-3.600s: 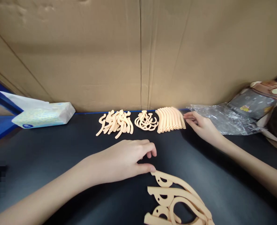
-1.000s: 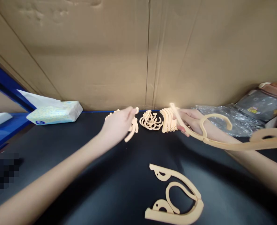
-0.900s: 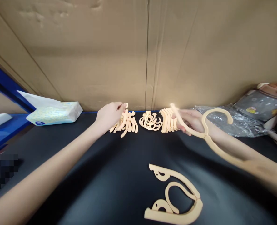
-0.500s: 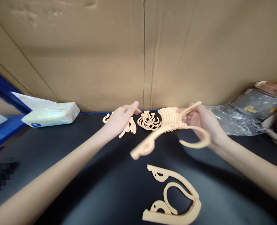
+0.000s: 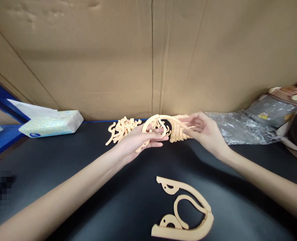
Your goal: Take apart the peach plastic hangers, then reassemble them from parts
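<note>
A beige plastic folding hanger [image 5: 152, 118] is held up above the table between both hands. My left hand [image 5: 140, 139] is closed round one arm of it, the thumb across the front and the fingers behind. The fingers of my right hand [image 5: 205, 132] pinch the end of its other arm. The hook curves down between the two arms. Nearer to me, a second folding hanger [image 5: 182, 231] lies folded on the black table, its hook tucked between the arms.
Behind my hands lie a pile of loose beige hanger parts [image 5: 124, 129] and a neat row of hanger arms [image 5: 177, 134]. A tissue pack [image 5: 53, 124] sits at left. Clear plastic wrap [image 5: 241, 129] and a bottle [image 5: 272, 108] are at right. A cardboard wall [image 5: 100, 67] rises behind.
My left hand has moved right and taken hold of the hanger. The hanger has turned, its two arms now spread between the hands; before, only my right hand held it.
</note>
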Action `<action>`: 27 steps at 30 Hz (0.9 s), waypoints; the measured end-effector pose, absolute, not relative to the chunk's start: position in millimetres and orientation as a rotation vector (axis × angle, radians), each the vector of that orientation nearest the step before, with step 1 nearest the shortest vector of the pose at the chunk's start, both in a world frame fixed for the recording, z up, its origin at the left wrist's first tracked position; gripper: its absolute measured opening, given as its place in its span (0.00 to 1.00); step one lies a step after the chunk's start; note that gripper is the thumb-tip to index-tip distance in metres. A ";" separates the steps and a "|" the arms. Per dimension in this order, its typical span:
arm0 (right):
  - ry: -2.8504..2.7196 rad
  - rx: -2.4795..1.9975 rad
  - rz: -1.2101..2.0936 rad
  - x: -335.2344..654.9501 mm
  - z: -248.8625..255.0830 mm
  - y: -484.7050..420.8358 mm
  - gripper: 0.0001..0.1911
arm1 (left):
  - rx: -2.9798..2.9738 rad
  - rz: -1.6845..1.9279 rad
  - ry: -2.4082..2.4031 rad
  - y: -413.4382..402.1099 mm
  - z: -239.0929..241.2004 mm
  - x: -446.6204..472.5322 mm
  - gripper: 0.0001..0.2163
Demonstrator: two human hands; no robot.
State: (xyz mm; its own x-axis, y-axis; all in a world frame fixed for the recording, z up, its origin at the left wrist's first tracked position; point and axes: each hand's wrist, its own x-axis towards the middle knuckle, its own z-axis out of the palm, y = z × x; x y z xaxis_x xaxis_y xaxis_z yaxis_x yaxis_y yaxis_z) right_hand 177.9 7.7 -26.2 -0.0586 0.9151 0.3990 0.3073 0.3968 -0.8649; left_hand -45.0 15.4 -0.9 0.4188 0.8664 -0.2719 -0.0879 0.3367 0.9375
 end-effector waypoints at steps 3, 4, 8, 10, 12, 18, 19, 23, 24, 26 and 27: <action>-1.835 -1.247 0.464 176.6 -27.0 3.8 0.14 | 1.043 0.729 0.905 11.4 -4.6 -40.6 0.09; -1.916 -1.288 0.333 176.1 -27.3 2.1 0.15 | 1.043 0.705 0.894 9.7 -5.9 -39.3 0.11; -2.185 -1.316 -0.142 175.1 -31.6 -3.7 0.14 | 0.972 0.578 0.817 4.3 -8.6 -37.1 0.12; -2.272 -1.250 -0.300 174.9 -35.6 -4.7 0.14 | 0.908 0.481 0.739 3.6 -8.1 -38.1 0.09; -2.323 -1.192 -0.453 174.3 -39.4 -4.9 0.15 | 0.842 0.380 0.676 4.2 -6.5 -39.6 0.07; -2.409 -1.414 -0.070 173.4 -33.5 -2.3 0.13 | 1.157 0.270 0.885 0.9 -7.0 -38.9 0.08; -2.380 -1.474 0.031 176.2 -29.7 1.0 0.13 | 1.240 0.280 0.947 -0.9 -8.9 -37.8 0.08; -2.151 -1.700 0.030 201.7 -16.7 29.0 0.15 | 1.360 0.310 1.033 -5.0 -15.1 -33.1 0.09; -2.088 -1.768 0.012 210.0 -16.0 38.2 0.14 | 1.376 0.319 1.041 -4.3 -15.6 -32.4 0.09; -1.982 -1.890 -0.012 224.9 -18.9 55.5 0.13 | 1.399 0.340 1.054 -1.5 -15.3 -31.7 0.09; -1.950 -1.938 -0.015 230.6 -22.1 62.6 0.14 | 1.408 0.346 1.057 0.0 -14.8 -31.8 0.09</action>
